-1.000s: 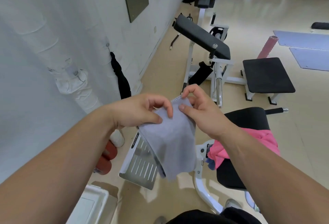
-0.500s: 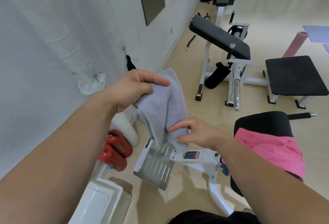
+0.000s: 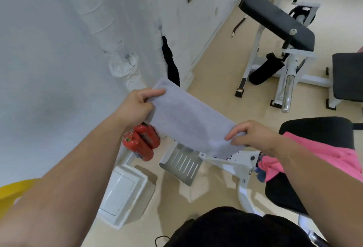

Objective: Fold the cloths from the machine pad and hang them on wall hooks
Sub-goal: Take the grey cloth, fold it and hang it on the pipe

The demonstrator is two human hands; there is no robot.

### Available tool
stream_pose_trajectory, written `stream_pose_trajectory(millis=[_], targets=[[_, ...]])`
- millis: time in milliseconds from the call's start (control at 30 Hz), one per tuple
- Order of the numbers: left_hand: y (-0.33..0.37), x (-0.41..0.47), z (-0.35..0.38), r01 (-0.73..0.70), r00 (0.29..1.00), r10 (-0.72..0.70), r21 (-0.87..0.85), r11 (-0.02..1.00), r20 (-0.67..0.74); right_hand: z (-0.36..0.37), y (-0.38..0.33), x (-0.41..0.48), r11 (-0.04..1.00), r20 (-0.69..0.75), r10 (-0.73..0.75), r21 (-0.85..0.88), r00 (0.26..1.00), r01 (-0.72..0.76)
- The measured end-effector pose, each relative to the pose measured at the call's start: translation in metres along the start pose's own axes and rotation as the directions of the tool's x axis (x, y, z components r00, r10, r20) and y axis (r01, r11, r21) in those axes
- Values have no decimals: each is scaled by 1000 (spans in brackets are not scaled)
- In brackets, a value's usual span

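A folded grey cloth (image 3: 188, 121) is stretched flat in the air between my two hands. My left hand (image 3: 137, 107) pinches its far left end near the white wall. My right hand (image 3: 253, 135) grips its near right end. A pink cloth (image 3: 318, 156) lies on the black machine pad (image 3: 318, 128) under my right forearm, with a bit of blue cloth (image 3: 260, 175) poking out beside it. A black cloth (image 3: 171, 64) hangs from a hook (image 3: 160, 28) on the wall, just beyond the grey cloth.
Two red fire extinguishers (image 3: 141, 141) stand at the wall's foot, a white box (image 3: 123, 193) in front of them. A slotted metal footplate (image 3: 181, 165) sits on the machine's white frame. Another white bench machine (image 3: 279, 36) with black pads stands at the back right.
The grey cloth hung bunched from my left hand; now both hands have pulled it out flat and taut. The view has tilted down and left toward the wall.
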State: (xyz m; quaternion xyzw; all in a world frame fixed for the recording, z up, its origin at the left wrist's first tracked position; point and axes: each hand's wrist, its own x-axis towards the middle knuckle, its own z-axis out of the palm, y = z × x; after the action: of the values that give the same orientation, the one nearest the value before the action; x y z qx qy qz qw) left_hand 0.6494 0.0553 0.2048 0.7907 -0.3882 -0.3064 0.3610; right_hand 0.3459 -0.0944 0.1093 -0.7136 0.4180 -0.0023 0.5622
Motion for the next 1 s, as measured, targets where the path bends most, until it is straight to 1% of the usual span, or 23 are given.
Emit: stream_pose_trajectory(millis=[100,167,233,267,333,400,500,567,600,633,700,800,867,900,1000], targets=[[-36,-7,10,103,993,-106,-56,993,-59,4,12,-8,981,-2,34,193,999,-33],[-58,-9,18,140,987,-147,-104,985,-68,8,18,-13,931,-29,64,362,998,-49],[-75,-13,28,156,985,-163,-107,982,-61,12,18,-17,860,-93,115,508,989,-52],[-81,-16,33,156,986,-161,-90,984,-52,15,17,-17,847,-137,143,529,980,-50],[-89,-22,45,152,988,-155,-92,984,-27,20,14,-20,880,-214,158,473,964,-40],[-92,-32,57,110,994,-111,-88,990,-11,25,8,-22,933,-258,130,359,957,-30],[-84,-48,75,13,999,-14,-47,999,-30,35,-3,-21,986,-291,23,167,957,27],[-76,-57,88,-20,999,18,-60,998,-32,44,-13,-20,996,-284,-52,48,957,69],[-72,-61,95,-39,999,38,-65,997,-27,48,-18,-20,996,-275,-82,17,958,90],[-68,-64,102,-61,998,60,-62,996,-14,53,-24,-20,994,-265,-102,12,959,109],[-59,-70,114,-97,995,100,-98,990,25,61,-35,-21,987,-247,-128,65,960,149],[-44,-77,124,-77,992,101,-286,955,72,74,-49,-23,963,-249,-155,178,956,202],[-39,-79,126,-52,992,90,-367,929,89,81,-53,-25,940,-260,-144,265,955,214],[-38,-79,127,-47,992,88,-369,928,94,84,-54,-26,931,-268,-138,294,953,217],[-40,-79,130,-68,992,97,-303,951,82,89,-53,-26,919,-283,-126,328,951,219]])
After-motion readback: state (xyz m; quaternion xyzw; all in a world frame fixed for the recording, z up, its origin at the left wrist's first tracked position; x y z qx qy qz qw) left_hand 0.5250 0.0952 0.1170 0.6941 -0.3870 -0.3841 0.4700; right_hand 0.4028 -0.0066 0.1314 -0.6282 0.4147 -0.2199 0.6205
